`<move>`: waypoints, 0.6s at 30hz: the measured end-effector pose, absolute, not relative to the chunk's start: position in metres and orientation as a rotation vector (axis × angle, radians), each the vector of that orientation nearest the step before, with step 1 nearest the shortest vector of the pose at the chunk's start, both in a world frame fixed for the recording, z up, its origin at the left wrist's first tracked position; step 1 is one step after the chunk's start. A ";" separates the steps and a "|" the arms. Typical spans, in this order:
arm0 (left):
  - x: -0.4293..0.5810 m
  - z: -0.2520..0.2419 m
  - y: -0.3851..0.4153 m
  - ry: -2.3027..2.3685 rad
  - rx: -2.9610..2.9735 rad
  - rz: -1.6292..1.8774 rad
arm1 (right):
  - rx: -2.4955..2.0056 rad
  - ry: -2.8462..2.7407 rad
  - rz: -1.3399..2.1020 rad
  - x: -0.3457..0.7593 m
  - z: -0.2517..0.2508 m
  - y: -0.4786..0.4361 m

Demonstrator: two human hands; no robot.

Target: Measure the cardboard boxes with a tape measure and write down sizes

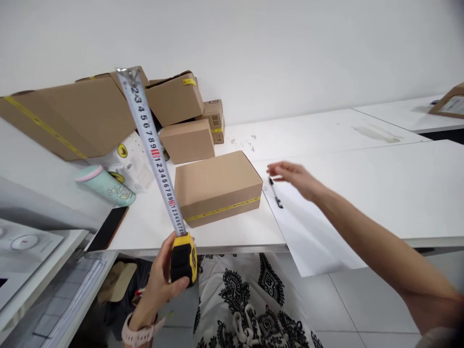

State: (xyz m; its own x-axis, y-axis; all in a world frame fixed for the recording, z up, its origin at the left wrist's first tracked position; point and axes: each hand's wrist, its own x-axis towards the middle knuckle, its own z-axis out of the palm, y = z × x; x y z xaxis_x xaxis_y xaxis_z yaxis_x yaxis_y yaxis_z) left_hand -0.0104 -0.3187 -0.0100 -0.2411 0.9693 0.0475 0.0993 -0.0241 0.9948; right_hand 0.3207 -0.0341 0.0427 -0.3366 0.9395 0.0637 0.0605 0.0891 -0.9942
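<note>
My left hand (159,282) is wrapped round a yellow and black tape measure (183,258), with its blade (154,150) drawn out up and to the left. The metal hook at the blade's end is the part farthest from me. Just right of the blade, a closed cardboard box (219,179) with yellow tape along its side lies on the table. My right hand (293,178) hovers over the top of a white sheet of paper (311,232), fingers stretched out and nothing visible in them. Below its fingertips a black and clear pen (276,193) rests on the sheet.
Several more cardboard boxes (188,141) are stacked at the back left. A mint green tumbler (105,185) leans beside them, near a dark flat object (108,228). The paper hangs over the table's (235,237) front edge. Another box (449,104) stands far right.
</note>
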 end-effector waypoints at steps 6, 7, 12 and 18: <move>-0.029 -0.029 -0.278 1.339 1.039 1.565 | -1.152 -1.635 1.624 0.297 -0.018 -0.077; -0.031 -0.030 -0.271 1.297 1.024 1.583 | -1.121 -1.670 1.625 0.294 -0.015 -0.083; -0.041 0.013 -0.255 1.167 1.049 1.566 | -1.088 -1.723 1.477 0.295 0.037 -0.104; -0.021 0.109 -0.260 1.245 0.788 1.602 | -1.051 -1.603 1.334 0.302 0.096 -0.116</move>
State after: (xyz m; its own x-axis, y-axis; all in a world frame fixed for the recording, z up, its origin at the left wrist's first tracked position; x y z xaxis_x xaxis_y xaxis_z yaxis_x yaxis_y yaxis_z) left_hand -0.0209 -0.2602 0.1087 -0.3637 0.9301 -0.0516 -0.2801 -0.0564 0.9583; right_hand 0.3023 -0.1160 0.0960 -0.3494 0.9350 0.0609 0.1104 0.1056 -0.9883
